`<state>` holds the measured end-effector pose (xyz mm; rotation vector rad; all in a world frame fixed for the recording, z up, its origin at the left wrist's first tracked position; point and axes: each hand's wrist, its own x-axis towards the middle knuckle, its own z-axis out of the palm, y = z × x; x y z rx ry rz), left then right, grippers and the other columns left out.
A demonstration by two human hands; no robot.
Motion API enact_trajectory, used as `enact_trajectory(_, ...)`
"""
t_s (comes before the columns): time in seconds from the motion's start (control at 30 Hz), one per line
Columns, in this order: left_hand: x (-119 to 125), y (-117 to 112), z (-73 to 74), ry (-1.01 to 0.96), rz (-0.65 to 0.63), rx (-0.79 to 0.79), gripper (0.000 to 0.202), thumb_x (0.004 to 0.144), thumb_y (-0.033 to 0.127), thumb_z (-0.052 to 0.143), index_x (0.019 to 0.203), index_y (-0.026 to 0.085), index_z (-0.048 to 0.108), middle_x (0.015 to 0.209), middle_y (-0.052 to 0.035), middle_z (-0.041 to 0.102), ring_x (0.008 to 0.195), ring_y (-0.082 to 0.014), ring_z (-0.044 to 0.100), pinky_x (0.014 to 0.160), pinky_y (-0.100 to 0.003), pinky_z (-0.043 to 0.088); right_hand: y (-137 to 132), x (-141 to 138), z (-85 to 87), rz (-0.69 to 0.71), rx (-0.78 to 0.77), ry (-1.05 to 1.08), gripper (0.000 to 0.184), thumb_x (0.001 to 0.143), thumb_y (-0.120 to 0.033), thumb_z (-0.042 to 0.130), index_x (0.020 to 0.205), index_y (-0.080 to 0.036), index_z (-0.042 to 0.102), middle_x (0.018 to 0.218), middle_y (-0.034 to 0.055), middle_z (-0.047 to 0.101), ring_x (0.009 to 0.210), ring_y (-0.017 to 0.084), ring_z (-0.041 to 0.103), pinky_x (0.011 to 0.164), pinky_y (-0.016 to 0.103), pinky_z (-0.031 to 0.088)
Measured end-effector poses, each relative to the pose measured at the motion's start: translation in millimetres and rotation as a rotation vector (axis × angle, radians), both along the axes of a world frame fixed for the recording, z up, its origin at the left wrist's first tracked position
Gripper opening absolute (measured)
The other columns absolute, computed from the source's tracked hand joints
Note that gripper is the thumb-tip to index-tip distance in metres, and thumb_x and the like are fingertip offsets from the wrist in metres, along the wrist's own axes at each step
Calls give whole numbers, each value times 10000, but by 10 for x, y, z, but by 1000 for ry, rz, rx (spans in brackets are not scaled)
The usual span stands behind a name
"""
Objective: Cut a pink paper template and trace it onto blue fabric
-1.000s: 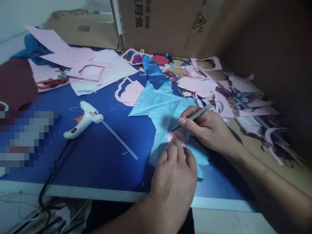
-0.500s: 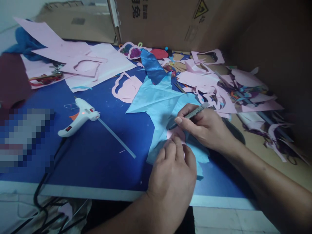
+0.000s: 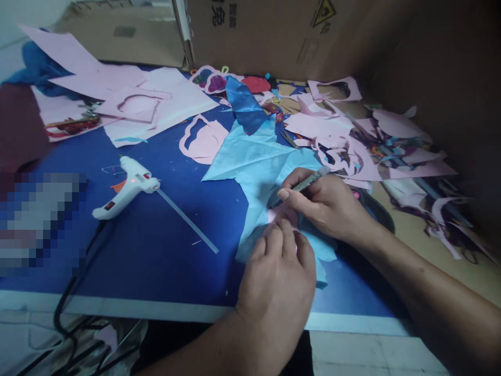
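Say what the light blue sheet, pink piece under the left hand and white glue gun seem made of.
Light blue sheet: satiny fabric, perhaps, from its soft sheen and creases.
Pink piece, partly hidden by the left hand: probably matte card or thin foam, being flat and dull.
White glue gun: likely smooth hard plastic, judging by its moulded body.

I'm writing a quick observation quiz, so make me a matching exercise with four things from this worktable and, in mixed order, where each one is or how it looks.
1. Glue gun
2. Pen-like tool
3. Small pink piece
4. Light blue cloth

A. Under the fingers of the left hand
B. Spread beneath the small pink piece
C. White, with a stick jutting out
D. Held in the right hand

Pairs: 1-C, 2-D, 3-A, 4-B
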<state>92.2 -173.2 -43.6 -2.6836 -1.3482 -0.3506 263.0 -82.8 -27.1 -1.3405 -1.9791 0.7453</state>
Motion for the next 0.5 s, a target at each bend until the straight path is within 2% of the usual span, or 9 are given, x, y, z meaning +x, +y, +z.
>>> enact_trajectory(0.27, -16, 21, 6, -16, -28, 38, 356, 1039, 269, 711, 1348, 113, 792, 1470, -232, 744, 1238, -311, 752, 901, -370, 638, 19, 19, 39, -5, 54, -8, 401, 1088, -388, 670, 728, -215, 693, 937, 44, 778, 679, 159, 656, 635, 314, 482)
enact_trajectory(0.5, -30, 21, 2, -32, -30, 30, 326, 1039, 276, 720, 1310, 114, 801, 1468, -235, 742, 1213, -308, 743, 905, -378, 626, 8, 29, 82, -46, 73, 14, 510, 1080, -474, 686, 634, -231, 638, 919, 53, 768, 684, 179, 661, 598, 331, 486)
